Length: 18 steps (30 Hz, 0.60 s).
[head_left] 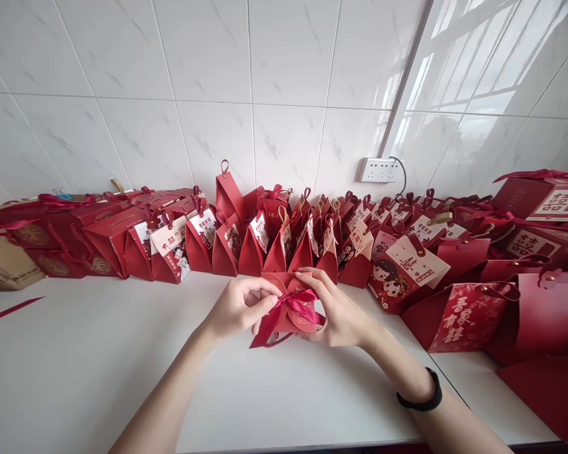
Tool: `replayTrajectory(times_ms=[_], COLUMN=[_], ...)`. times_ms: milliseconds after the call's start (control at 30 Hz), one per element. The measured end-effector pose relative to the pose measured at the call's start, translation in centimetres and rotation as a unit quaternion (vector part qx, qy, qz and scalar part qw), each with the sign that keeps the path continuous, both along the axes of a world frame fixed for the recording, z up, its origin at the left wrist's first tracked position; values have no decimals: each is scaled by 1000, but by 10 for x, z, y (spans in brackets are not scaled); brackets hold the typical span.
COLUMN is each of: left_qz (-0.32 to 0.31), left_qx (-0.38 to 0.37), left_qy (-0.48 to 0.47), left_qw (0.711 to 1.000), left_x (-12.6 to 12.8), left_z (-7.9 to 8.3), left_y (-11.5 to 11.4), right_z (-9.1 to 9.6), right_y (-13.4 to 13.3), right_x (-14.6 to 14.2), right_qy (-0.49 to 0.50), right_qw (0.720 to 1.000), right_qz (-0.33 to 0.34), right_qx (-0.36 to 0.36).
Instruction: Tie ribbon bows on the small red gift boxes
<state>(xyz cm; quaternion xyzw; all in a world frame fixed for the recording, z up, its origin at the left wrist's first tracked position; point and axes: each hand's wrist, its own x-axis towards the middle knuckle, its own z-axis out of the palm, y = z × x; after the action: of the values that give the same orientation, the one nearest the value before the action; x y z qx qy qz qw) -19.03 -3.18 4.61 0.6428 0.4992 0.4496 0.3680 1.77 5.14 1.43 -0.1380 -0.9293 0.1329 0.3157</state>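
A small red gift box [291, 282] with rounded overlapping flaps sits between my hands near the middle of the white table. Across its top runs a shiny crimson ribbon [267, 328] tied in a bow. My left hand [243, 306] pinches the bow near its knot with thumb and forefinger. Around the right side of the box curves my right hand [338, 309], fingers on the far edge and thumb low on the near side. A twisted red cord shows below the box. The underside of the box is hidden.
Behind the hands, rows of red gift boxes [262, 243] line the tiled wall. Larger red bags [473, 315] crowd the right side. A loose ribbon strip [14, 310] lies on the white table [99, 359] at left. A power strip [381, 170] is fixed to the wall.
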Motion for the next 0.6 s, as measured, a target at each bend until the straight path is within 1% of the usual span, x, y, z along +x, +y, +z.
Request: replayTrajectory(times_ms=[100,167,267,367,600], left_qz=[33,47,52,56,67], left_qx=[20,17,2,9,13], left_qy=[-2,0,4,-1,20], left_qw=[999,999,999,998,998], left_x=[0,0,1,1,-2], left_z=[0,0,0,0,2], left_y=[0,0,0,0,-1], right_z=[0,0,0,0,0], right_y=[0,0,0,0,0], right_x=[0,0,0,0,0], right_qy=[-1,-2,-2,-2,-9], right_qw=[1000,1000,1000,1000,1000], right_qz=[2,1,1,1,0], right_qx=[4,5,8,9,9])
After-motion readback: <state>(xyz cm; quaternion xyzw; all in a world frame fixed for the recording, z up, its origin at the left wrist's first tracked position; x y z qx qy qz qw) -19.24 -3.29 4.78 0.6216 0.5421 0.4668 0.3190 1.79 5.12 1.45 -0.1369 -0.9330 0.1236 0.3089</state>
